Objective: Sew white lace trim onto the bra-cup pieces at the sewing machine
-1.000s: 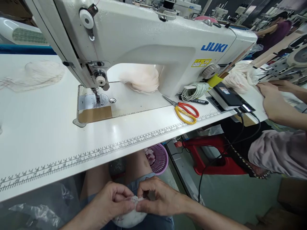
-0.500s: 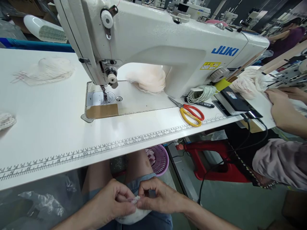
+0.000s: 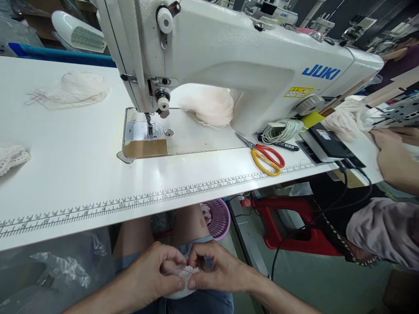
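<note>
Down in my lap, my left hand [image 3: 156, 272] and my right hand [image 3: 216, 270] both pinch a small white lace fabric piece [image 3: 183, 277], fingertips meeting on its top edge. The piece rests on my denim-covered thigh below the table's front edge. Above stands a white JUKI sewing machine [image 3: 229, 56] on the white table [image 3: 65, 174], its needle and presser foot [image 3: 149, 126] over the metal plate.
Red and yellow scissors [image 3: 266, 159], a coil of white cord [image 3: 283, 129] and a black device [image 3: 330, 146] lie right of the machine. Lace pieces [image 3: 70, 89] sit at the back left. A purple basket [image 3: 218, 216] and red stool [image 3: 288, 218] stand below. Another person's hand [image 3: 393, 159] works at right.
My fingers have shifted slightly on the lace piece, closing over it more. My view has tilted, so the table and machine appear shifted right.
</note>
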A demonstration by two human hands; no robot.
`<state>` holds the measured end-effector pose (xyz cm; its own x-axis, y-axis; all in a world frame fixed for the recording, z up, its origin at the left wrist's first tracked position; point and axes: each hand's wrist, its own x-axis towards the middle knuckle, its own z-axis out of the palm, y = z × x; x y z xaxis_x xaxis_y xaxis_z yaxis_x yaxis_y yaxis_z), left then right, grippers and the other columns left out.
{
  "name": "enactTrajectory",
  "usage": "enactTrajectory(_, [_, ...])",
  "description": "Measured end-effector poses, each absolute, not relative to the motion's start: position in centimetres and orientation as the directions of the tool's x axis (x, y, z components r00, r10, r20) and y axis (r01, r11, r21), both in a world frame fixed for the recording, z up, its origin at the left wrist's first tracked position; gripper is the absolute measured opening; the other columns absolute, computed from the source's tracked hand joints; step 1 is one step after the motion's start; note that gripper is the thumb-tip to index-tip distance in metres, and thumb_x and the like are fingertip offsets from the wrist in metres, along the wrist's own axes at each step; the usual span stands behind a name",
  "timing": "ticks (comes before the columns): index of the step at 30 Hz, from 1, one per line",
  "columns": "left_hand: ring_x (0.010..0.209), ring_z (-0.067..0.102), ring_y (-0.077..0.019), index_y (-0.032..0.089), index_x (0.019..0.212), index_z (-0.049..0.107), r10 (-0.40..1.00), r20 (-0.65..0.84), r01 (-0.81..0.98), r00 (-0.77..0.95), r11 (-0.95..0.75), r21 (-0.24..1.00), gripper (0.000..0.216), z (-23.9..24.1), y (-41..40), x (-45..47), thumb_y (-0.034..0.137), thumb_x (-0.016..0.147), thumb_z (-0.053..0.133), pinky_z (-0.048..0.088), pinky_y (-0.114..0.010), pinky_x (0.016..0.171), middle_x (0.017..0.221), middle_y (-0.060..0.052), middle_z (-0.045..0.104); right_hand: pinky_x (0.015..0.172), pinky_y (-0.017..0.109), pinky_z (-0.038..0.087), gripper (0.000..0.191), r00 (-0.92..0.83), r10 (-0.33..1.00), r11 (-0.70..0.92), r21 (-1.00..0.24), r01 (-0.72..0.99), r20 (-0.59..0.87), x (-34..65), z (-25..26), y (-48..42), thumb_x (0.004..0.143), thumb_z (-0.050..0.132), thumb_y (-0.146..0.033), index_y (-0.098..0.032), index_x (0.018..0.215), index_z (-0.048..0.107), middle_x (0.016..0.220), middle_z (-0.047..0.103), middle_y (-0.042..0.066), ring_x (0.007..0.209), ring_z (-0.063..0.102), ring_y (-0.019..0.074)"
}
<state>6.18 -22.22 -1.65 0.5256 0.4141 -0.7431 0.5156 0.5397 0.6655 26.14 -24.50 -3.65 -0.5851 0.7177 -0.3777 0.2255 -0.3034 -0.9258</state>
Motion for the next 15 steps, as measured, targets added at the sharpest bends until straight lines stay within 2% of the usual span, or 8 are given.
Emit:
enactTrajectory(4, [0.054, 0.032, -0.0095, 0.014, 0.081, 0.064, 0.412, -0.717, 0.5, 0.562, 0.52, 0.692, 0.021, -1.3, -22.0, 6.2, 0.03, 0.067, 0.063, 0.021, -0.02, 0.048, 0.053, 0.007, 0.043, 0.057, 0.019, 0.034, 0.03, -0.596, 0.722, -0.296, -0.936, 0.192, -0.351, 25.8, -3.5, -24.3, 0.068, 0.073, -0.041, -0.016, 0.077, 0.06, 0.068, 0.051, -0.004, 0.061, 0.042, 0.0088])
enactTrajectory(10, [0.053, 0.03, -0.009, 0.015, 0.074, 0.059, 0.399, -0.679, 0.477, 0.616, 0.498, 0.725, 0.009, -1.5, -22.1, 5.6, 0.018, 0.065, 0.058, 0.02, -0.02, 0.047, 0.051, 0.008, 0.039, 0.054, 0.019, 0.032, 0.03, -0.619, 0.669, -0.422, -0.896, 0.141, -0.412, 25.0, -3.8, -24.6, 0.072, 0.068, -0.042, -0.015, 0.07, 0.054, 0.065, 0.048, -0.004, 0.057, 0.039, 0.0076])
enactTrajectory(13, [0.052, 0.03, -0.0089, 0.016, 0.074, 0.061, 0.377, -0.682, 0.465, 0.627, 0.521, 0.715, 0.011, -1.7, -22.3, 5.1, 0.018, 0.064, 0.059, 0.021, -0.02, 0.047, 0.052, 0.008, 0.037, 0.053, 0.019, 0.032, 0.035, -0.619, 0.643, -0.48, -0.867, 0.134, -0.452, 24.7, -4.0, -24.7, 0.07, 0.069, -0.045, -0.015, 0.068, 0.052, 0.065, 0.049, -0.004, 0.057, 0.039, 0.0072])
enactTrajectory(15, [0.054, 0.034, -0.009, 0.016, 0.076, 0.061, 0.375, -0.707, 0.468, 0.6, 0.553, 0.69, 0.014, -1.9, -22.4, 4.9, 0.019, 0.062, 0.061, 0.023, -0.019, 0.049, 0.054, 0.008, 0.042, 0.053, 0.019, 0.032, 0.038, -0.608, 0.635, -0.509, -0.85, 0.137, -0.478, 24.5, -3.9, -24.7, 0.069, 0.071, -0.048, -0.015, 0.067, 0.053, 0.062, 0.048, -0.004, 0.057, 0.039, 0.0071])
